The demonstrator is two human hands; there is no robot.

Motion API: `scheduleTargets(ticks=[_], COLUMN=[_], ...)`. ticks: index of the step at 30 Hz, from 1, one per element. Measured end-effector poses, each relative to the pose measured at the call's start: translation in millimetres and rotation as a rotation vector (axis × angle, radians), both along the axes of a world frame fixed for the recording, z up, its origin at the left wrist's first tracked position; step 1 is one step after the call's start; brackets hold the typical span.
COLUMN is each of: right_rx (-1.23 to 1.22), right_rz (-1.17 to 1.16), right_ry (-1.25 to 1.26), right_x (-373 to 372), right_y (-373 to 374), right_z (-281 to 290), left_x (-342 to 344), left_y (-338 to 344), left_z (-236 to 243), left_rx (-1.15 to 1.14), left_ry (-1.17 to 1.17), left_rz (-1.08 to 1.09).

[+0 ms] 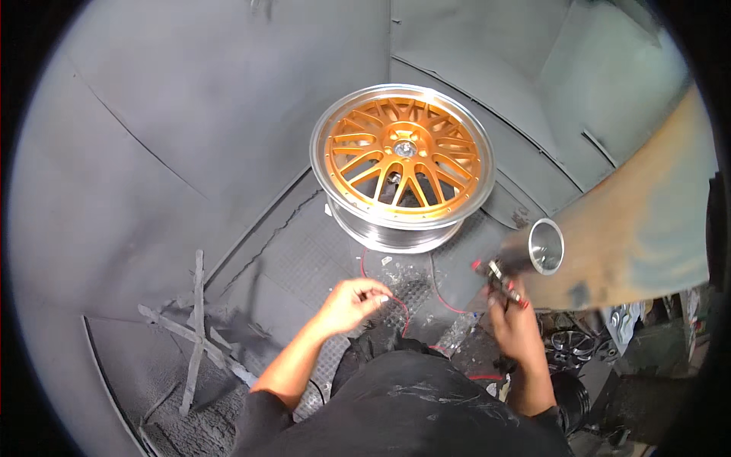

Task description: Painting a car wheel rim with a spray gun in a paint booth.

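An orange multi-spoke car wheel [406, 149] with a polished silver rim lies face up ahead of me, raised off the floor. On the right, my right hand [515, 327] grips a spray gun [502, 283] with red parts and a metallic cup [547, 247] whose round end faces me. The gun is slightly blurred and stands apart from the wheel. My left hand [354, 305] is held below the wheel with its fingers curled together. A thin red hose [405, 306] meets its fingertips; whether they pinch it is hidden.
Grey sheeting [190, 99] lines the walls around the wheel. A crossed stand [199, 335] coated in grey is at the left. A large tan panel [632, 221] rises beside the gun. Several dark wheels [572, 346] lie at the lower right. Hose crosses the textured floor [289, 266].
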State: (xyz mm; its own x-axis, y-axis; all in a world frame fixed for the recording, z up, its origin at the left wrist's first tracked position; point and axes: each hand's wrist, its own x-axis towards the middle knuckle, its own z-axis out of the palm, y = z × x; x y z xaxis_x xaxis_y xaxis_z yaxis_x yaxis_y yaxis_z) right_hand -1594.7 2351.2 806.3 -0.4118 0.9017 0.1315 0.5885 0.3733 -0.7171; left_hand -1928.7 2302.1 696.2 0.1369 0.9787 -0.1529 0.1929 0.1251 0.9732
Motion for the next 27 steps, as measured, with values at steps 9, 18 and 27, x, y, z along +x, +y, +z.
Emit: scheduleTargets(ticks=[9, 18, 27], right_rx=[-0.357, -0.196, 0.182], right_rz=[0.409, 0.155, -0.193], right_ry=[0.097, 0.398, 0.108], right_x=[-39, -2, 48], right_y=[20, 108, 180], right_z=[33, 64, 54], left_x=[-15, 100, 44], left_y=[97, 32, 60], left_z=[53, 5, -109], left_rx=[0.131, 0.237, -0.492], left_ry=[0.018, -0.197, -0.069], left_rz=[0.028, -0.444, -0.88])
